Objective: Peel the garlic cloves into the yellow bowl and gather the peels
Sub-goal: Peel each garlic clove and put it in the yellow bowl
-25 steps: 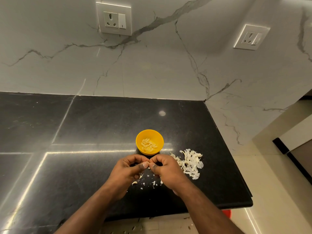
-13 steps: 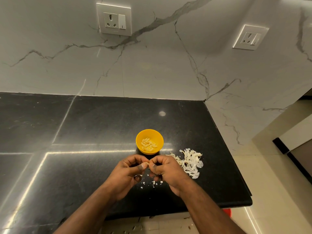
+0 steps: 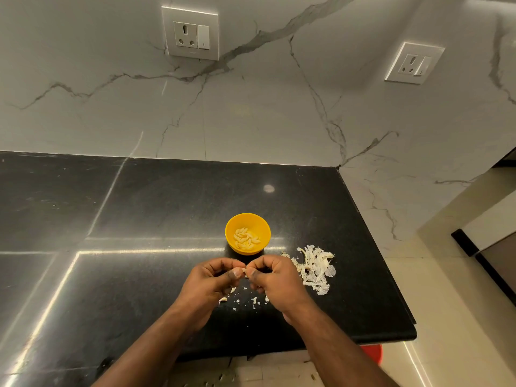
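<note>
Fingers curled: left hand (image 3: 208, 280) and right hand (image 3: 275, 277) pinch one clove (image 3: 244, 270) between thumb tips; clove mostly hidden. Scraps (image 3: 245, 300), small, white, beneath. Peels (image 3: 315, 270), papery heap, right. Bowl (image 3: 231, 223), yellow, round, beyond; peeled cloves (image 3: 246, 239) inside. Counter (image 3: 139, 205), black, glossy.

cloves (image 3: 246, 239) in bowl (image 3: 231, 231) — peels (image 3: 315, 270) right

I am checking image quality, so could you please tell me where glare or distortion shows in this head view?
Head view: bright streaks of glare cross the black countertop left of the yellow bowl; a round light spot reflects behind it; wide-angle bending tilts the right wall socket.
</note>
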Motion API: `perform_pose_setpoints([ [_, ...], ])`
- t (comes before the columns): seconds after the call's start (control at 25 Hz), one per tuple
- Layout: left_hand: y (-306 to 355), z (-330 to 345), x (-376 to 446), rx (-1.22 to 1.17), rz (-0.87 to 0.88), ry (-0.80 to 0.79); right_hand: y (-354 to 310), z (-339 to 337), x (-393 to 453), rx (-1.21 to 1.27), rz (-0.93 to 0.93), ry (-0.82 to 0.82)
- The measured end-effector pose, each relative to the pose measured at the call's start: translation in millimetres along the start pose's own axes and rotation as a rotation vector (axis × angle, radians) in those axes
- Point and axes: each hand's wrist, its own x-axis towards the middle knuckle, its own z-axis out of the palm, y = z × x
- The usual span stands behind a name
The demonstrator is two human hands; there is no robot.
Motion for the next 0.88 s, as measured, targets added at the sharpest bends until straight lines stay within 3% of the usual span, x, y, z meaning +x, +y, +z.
perform_pose_setpoints([
  [0.12, -1, 0, -2, 0.010, 0.010, -0.005, -5, -2, -2, 0.210, 0.177, -0.070],
  [0.24, -3, 1, -3, 0.030, 0.020, 0.016, -6, 0, -3, 0.247, 0.237, -0.080],
  [0.44, -2, 7, -1, 0.051, -0.016, 0.085, 8, 10, -1, -0.287, -0.140, 0.136],
  [0.6, -1, 10, -2, -0.020, -0.110, 0.065, 13, 12, -3, -0.493, -0.387, 0.215],
  [0.68, -1, 10, -3, -0.052, -0.113, 0.069, 12, 12, -3, -0.407, -0.286, 0.189],
  [0.88, -2, 5, -8, 0.042, 0.008, 0.031, -5, 4, -2, 0.099, 0.159, -0.040],
])
